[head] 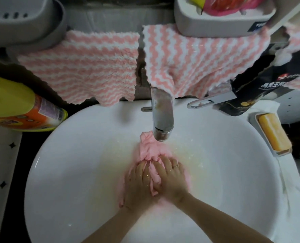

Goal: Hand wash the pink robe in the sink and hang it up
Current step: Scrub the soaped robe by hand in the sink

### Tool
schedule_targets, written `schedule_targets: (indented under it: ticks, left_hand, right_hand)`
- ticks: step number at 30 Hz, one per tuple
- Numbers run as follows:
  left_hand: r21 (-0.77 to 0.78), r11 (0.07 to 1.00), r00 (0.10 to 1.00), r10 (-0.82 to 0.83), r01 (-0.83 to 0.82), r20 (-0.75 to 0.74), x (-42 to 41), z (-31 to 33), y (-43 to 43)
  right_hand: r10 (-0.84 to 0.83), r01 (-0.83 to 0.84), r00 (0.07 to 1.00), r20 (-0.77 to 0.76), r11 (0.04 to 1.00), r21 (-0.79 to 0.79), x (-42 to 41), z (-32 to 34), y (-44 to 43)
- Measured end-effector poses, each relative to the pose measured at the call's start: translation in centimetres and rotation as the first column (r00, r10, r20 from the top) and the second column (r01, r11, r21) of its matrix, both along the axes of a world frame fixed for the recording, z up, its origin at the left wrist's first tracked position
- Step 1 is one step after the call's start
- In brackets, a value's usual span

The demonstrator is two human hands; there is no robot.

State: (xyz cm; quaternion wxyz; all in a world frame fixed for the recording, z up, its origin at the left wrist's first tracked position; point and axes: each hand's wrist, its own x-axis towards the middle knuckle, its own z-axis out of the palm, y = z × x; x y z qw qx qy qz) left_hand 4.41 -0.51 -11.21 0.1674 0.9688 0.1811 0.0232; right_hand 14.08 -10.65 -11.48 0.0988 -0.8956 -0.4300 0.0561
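The pink robe lies bunched and wet in the white sink, its far end reaching under the chrome tap. Both my hands are on it in the water. My left hand lies over the cloth with its fingers curled into the folds. My right hand, with a ring on one finger, sits beside it and grips the same bunch. A ridge of cloth is squeezed up between the two hands.
Pink-and-white striped towels hang behind the sink. A yellow and orange bottle lies at the left. A soap bar in a dish, a black box and the tap lever are at the right. Grey baskets hang above.
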Motion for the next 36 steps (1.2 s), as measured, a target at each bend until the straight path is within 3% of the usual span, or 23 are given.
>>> schedule_targets:
  ticks: [4, 8, 12, 14, 16, 17, 19, 21, 22, 24, 27, 33, 36]
  left_hand:
    - [0.041, 0.997, 0.996, 0.057, -0.06, 0.066, 1.6, -0.6, 0.9]
    - [0.031, 0.997, 0.986, 0.06, -0.066, 0.158, 3.4, -0.9, 2.2]
    - [-0.187, 0.982, 0.999, 0.034, -0.036, -0.014, 4.7, 0.5, 4.1]
    - [-0.289, 0.953, 0.993, 0.066, -0.092, -0.1, 5.4, 1.7, 5.6]
    - [-0.497, 0.834, 0.967, 0.164, -0.24, -0.193, 5.6, 3.7, 6.5]
    - [-0.547, 0.809, 0.976, 0.155, -0.212, -0.15, 5.1, 4.5, 6.4]
    - [-0.351, 0.936, 0.999, 0.02, -0.01, 0.026, 3.2, 5.9, 5.2]
    - [-0.113, 0.987, 0.993, -0.116, 0.112, -0.025, 0.8, 4.8, 3.4]
    - [-0.034, 0.992, 0.988, -0.127, 0.125, -0.083, 0.1, 4.0, 2.5]
    - [0.02, 0.997, 0.99, -0.078, 0.081, -0.117, -0.6, 2.1, 1.2]
    - [0.011, 1.0, 0.998, 0.003, -0.002, -0.07, 0.0, 0.7, 0.6]
    - [0.102, 0.988, 0.98, 0.097, -0.116, 0.176, 1.6, -1.3, 1.3]
    - [0.065, 0.988, 0.963, 0.119, -0.138, 0.242, 2.8, -1.4, 2.4]
  right_hand:
    - [0.047, -0.045, 0.999, -0.024, 0.997, 0.063, 1.5, -0.3, 0.9]
    - [-0.039, 0.042, 0.999, -0.027, 0.99, 0.138, 3.3, -0.2, 2.5]
    - [-0.2, 0.203, 0.967, -0.157, 0.979, 0.001, 4.7, 2.4, 5.2]
    - [-0.324, 0.306, 0.872, -0.367, 0.946, -0.109, 5.4, 3.7, 6.1]
    - [-0.385, 0.458, 0.669, -0.636, 0.887, -0.055, 6.0, 4.6, 5.5]
    - [-0.339, 0.476, 0.624, -0.704, 0.879, -0.001, 5.9, 5.2, 4.6]
    - [-0.182, 0.325, 0.784, -0.593, 0.935, 0.144, 4.6, 6.3, 2.5]
    - [0.006, 0.058, 0.948, -0.319, 0.98, 0.189, 3.3, 4.9, 0.5]
    - [0.073, -0.041, 0.973, -0.221, 0.988, 0.147, 2.7, 4.3, 0.1]
    - [0.113, -0.104, 0.977, -0.181, 0.993, 0.054, 1.8, 2.9, -0.2]
    - [0.069, -0.068, 0.992, -0.11, 0.998, 0.016, 1.6, 1.2, 0.3]
    - [0.016, -0.015, 1.0, -0.001, 0.985, 0.17, 2.3, -0.7, 2.0]
    - [-0.028, 0.03, 1.0, -0.013, 0.982, 0.185, 3.0, -0.8, 3.1]
